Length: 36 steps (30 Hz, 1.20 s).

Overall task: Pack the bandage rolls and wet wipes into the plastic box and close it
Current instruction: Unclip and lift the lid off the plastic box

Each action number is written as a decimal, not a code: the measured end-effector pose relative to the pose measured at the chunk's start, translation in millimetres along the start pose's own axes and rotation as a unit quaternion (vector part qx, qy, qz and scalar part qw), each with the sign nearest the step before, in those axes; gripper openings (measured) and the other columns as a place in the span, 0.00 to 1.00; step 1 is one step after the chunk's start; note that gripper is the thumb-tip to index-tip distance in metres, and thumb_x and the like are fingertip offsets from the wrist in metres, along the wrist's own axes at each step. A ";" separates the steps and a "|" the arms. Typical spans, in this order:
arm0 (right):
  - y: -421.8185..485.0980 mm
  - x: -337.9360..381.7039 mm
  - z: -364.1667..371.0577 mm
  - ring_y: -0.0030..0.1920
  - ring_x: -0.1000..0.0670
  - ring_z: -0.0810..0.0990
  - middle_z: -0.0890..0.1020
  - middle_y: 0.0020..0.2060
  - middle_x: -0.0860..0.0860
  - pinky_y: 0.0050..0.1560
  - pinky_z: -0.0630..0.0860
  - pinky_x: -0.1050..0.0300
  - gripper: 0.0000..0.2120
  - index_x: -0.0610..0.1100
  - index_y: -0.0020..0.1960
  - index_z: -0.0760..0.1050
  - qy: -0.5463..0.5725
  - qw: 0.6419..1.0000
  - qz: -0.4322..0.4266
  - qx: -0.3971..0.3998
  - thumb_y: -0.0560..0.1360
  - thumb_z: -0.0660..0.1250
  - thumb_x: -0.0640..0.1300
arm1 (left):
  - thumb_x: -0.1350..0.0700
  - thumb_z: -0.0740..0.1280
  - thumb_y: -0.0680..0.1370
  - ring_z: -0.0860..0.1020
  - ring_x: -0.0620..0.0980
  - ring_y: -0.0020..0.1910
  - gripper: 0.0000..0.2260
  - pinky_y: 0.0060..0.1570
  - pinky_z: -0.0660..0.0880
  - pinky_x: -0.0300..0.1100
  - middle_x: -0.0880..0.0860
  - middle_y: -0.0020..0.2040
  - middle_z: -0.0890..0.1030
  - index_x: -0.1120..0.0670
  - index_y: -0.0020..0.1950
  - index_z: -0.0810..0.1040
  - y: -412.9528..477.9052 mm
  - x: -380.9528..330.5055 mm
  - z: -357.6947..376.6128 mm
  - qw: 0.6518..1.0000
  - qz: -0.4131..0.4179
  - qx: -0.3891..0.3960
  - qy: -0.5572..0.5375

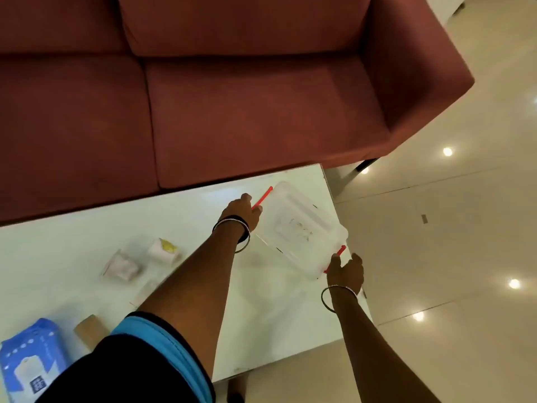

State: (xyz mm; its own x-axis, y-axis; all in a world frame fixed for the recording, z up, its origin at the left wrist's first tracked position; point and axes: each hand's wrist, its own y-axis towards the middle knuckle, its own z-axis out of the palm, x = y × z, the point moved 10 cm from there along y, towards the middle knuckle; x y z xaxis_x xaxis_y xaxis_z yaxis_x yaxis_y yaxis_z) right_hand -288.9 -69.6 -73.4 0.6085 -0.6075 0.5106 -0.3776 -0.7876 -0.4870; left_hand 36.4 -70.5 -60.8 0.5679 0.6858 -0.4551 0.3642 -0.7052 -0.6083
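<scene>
The clear plastic box (pixel 299 228) sits lid-on near the right end of the white table (pixel 87 245), turned at an angle to the table's edges, with a red latch on each short side. The left hand (pixel 242 212) is at the far red latch (pixel 262 197), fingers curled down against it; the blur hides whether they pinch it. The right hand (pixel 347 271) is at the near red latch (pixel 335 257), thumb and fingers parted around the box's end. Both wrists wear thin bangles. Left of the forearm lie two wrapped bandage rolls: one in clear wrap (pixel 122 264), one white with a yellow label (pixel 164 250). A tan roll (pixel 90 330) stands nearer the viewer, beside a blue wet wipes pack (pixel 29 359) at the table's near left corner. Behind the table stands a dark red sofa (pixel 232 97) on a glossy tiled floor (pixel 465 242).
</scene>
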 end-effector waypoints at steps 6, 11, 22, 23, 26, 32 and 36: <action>30.2 -35.4 36.3 0.57 0.37 0.79 0.82 0.55 0.41 0.62 0.73 0.44 0.18 0.41 0.61 0.77 0.053 0.992 0.087 0.069 0.77 0.62 0.52 | 0.51 0.56 0.81 0.71 0.60 0.67 0.22 0.66 0.68 0.52 0.60 0.69 0.72 0.56 0.74 0.64 28.5 3.7 35.1 0.995 -0.043 0.030 -0.090; 45.1 -48.0 41.6 0.50 0.35 0.81 0.83 0.47 0.40 0.56 0.77 0.37 0.17 0.42 0.52 0.80 0.038 0.997 0.051 0.050 0.73 0.62 0.52 | 0.50 0.58 0.80 0.74 0.59 0.63 0.20 0.61 0.70 0.49 0.59 0.65 0.76 0.56 0.70 0.71 28.7 16.8 36.6 0.992 -0.046 0.007 -0.117; -18.9 -59.6 8.3 0.52 0.43 0.83 0.86 0.49 0.48 0.61 0.76 0.44 0.14 0.50 0.58 0.81 0.072 0.996 0.024 0.046 0.75 0.63 0.51 | 0.53 0.63 0.78 0.83 0.54 0.49 0.09 0.54 0.79 0.53 0.54 0.49 0.85 0.51 0.54 0.81 -76.6 107.2 51.9 0.955 -0.073 -0.013 -0.287; -23.4 -67.0 10.3 0.52 0.44 0.83 0.86 0.49 0.50 0.61 0.77 0.43 0.15 0.52 0.57 0.81 0.076 0.996 0.019 0.046 0.74 0.62 0.53 | 0.53 0.63 0.78 0.83 0.54 0.49 0.09 0.54 0.79 0.53 0.54 0.48 0.85 0.52 0.54 0.81 -89.2 118.1 54.8 0.951 -0.079 -0.020 -0.297; -45.7 -79.4 14.5 0.52 0.46 0.84 0.86 0.47 0.52 0.62 0.77 0.43 0.15 0.53 0.58 0.80 0.076 0.995 0.019 0.062 0.74 0.63 0.52 | 0.54 0.64 0.78 0.83 0.53 0.48 0.09 0.54 0.79 0.54 0.54 0.49 0.84 0.53 0.55 0.80 -125.4 146.8 62.0 0.941 -0.096 -0.037 -0.322; -92.2 -90.5 33.8 0.52 0.50 0.85 0.86 0.49 0.53 0.60 0.78 0.46 0.13 0.55 0.61 0.78 0.050 0.992 -0.049 0.104 0.78 0.62 0.50 | 0.52 0.66 0.77 0.84 0.49 0.42 0.03 0.49 0.80 0.53 0.51 0.40 0.86 0.48 0.46 0.79 -190.4 214.3 81.2 0.933 -0.138 -0.074 -0.324; -115.9 -94.2 49.4 0.51 0.45 0.83 0.86 0.49 0.48 0.56 0.77 0.49 0.13 0.51 0.60 0.80 0.020 0.989 -0.080 0.121 0.79 0.63 0.48 | 0.50 0.67 0.76 0.84 0.49 0.40 0.05 0.48 0.80 0.56 0.50 0.37 0.86 0.49 0.44 0.80 -220.5 254.0 95.0 0.919 -0.167 -0.098 -0.343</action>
State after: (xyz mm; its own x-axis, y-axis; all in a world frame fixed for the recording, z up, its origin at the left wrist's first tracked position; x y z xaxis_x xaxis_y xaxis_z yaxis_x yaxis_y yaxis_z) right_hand -268.1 84.0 -100.0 0.6164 -0.4849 0.6205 -0.0985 -0.8292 -0.5501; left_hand 30.2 276.3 -104.0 -0.1742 0.7750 -0.6075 0.5977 -0.4071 -0.6907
